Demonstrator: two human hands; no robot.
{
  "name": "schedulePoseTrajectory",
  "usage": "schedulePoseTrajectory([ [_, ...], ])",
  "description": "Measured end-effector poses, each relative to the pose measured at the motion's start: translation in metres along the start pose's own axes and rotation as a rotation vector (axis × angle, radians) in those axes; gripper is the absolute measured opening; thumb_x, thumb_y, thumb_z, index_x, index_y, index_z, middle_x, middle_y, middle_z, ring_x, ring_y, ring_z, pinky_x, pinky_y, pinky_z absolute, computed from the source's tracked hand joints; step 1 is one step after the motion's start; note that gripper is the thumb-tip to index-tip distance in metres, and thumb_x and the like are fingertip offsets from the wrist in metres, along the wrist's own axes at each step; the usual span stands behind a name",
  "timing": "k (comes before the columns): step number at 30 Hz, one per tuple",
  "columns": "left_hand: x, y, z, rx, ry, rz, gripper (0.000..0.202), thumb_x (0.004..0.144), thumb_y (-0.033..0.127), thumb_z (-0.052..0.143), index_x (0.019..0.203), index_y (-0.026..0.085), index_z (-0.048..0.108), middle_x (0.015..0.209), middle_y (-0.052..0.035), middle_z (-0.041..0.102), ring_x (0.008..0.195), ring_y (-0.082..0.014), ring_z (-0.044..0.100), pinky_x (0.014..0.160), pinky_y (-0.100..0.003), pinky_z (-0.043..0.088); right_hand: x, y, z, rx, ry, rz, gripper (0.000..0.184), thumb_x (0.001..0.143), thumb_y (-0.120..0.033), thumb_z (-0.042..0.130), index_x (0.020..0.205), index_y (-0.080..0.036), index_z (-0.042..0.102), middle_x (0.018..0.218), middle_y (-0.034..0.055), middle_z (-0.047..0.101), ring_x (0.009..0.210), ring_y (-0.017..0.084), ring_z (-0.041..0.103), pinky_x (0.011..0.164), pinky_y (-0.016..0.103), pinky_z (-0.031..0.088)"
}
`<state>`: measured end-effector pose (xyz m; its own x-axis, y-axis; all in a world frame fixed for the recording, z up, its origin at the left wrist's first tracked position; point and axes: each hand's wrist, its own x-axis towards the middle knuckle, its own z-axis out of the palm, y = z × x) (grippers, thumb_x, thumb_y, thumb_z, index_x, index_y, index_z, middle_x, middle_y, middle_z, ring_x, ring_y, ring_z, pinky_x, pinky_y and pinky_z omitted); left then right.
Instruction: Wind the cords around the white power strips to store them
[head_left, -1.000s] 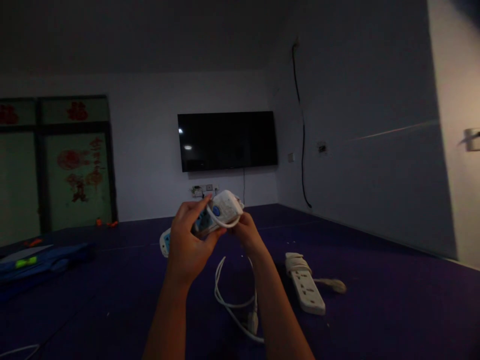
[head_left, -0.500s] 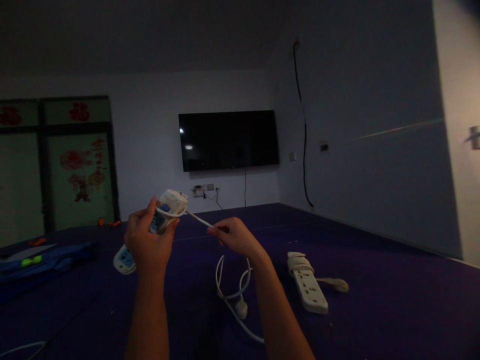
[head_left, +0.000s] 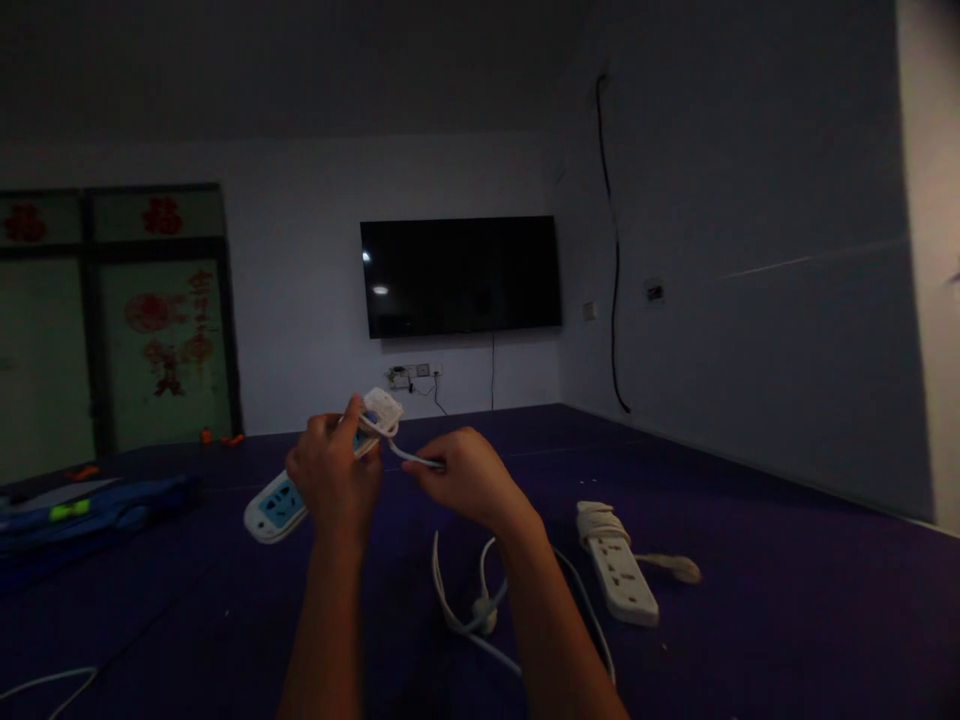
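Observation:
My left hand [head_left: 335, 480] is closed around a white power strip [head_left: 277, 505] with blue sockets, held up at chest height. The strip's far end sticks up past my fingers and its near end points down to the left. My right hand [head_left: 465, 480] pinches the strip's white cord [head_left: 409, 458] close to the left hand. The rest of that cord [head_left: 457, 610] hangs down in loops to the dark purple floor below my right forearm, with its plug [head_left: 484, 612] lying there.
A second white power strip [head_left: 619, 570] with its cord wrapped round one end lies on the floor to the right. A blue bag [head_left: 90, 515] sits at the far left. Another white cord [head_left: 45, 685] shows at the bottom left. A wall-mounted TV [head_left: 461, 275] hangs ahead.
My hands drew apart, stretching the cord, then came close together again. The strip has tilted so its blue face shows at the lower left. The loose cord on the floor has shifted.

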<state>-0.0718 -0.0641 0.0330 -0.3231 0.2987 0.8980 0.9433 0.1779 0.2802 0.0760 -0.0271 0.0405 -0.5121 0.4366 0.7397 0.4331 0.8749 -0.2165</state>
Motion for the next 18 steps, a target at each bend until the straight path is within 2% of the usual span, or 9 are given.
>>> schedulePoseTrajectory([
  [4, -0.001, 0.006, 0.005, 0.021, -0.152, 0.172, 0.050, 0.079, 0.022, 0.057, 0.129, 0.024, 0.052, 0.106, -0.0101, 0.058, 0.100, -0.0269, 0.055, 0.083, -0.040, 0.039, -0.001, 0.007, -0.003, -0.045, 0.050, -0.018, 0.026, 0.080, -0.030, 0.059, 0.059, -0.016, 0.065, 0.048, -0.0030, 0.044, 0.048, 0.007, 0.027, 0.051, 0.026, 0.017],
  [9, -0.006, 0.028, 0.008, 0.037, -0.295, 0.376, 0.053, 0.079, 0.015, 0.054, 0.131, 0.026, 0.049, 0.107, -0.0084, 0.058, 0.102, -0.0255, 0.053, 0.089, -0.040, 0.036, -0.003, 0.018, -0.010, -0.071, 0.100, 0.008, 0.025, 0.080, -0.028, 0.060, 0.059, -0.015, 0.066, 0.049, -0.0018, 0.049, 0.047, 0.007, 0.032, 0.051, 0.026, 0.019],
  [14, -0.011, 0.038, 0.009, -0.029, -0.347, 0.500, 0.082, 0.072, 0.007, 0.058, 0.144, 0.027, 0.026, 0.106, -0.0063, 0.059, 0.105, -0.0250, 0.052, 0.092, -0.039, 0.035, -0.007, 0.029, -0.019, 0.059, 0.180, 0.011, 0.022, 0.078, -0.026, 0.063, 0.062, -0.014, 0.069, 0.053, 0.0008, 0.059, 0.050, 0.008, 0.044, 0.052, 0.024, 0.026],
  [18, -0.014, 0.036, 0.007, -0.234, -0.392, 0.603, 0.099, 0.069, 0.008, 0.061, 0.148, 0.030, 0.006, 0.109, -0.0045, 0.060, 0.103, -0.0239, 0.054, 0.090, -0.040, 0.037, -0.011, 0.036, -0.024, 0.247, 0.271, 0.052, 0.012, 0.071, -0.026, 0.070, 0.067, -0.015, 0.072, 0.058, 0.0016, 0.064, 0.053, 0.010, 0.051, 0.053, 0.023, 0.033],
])
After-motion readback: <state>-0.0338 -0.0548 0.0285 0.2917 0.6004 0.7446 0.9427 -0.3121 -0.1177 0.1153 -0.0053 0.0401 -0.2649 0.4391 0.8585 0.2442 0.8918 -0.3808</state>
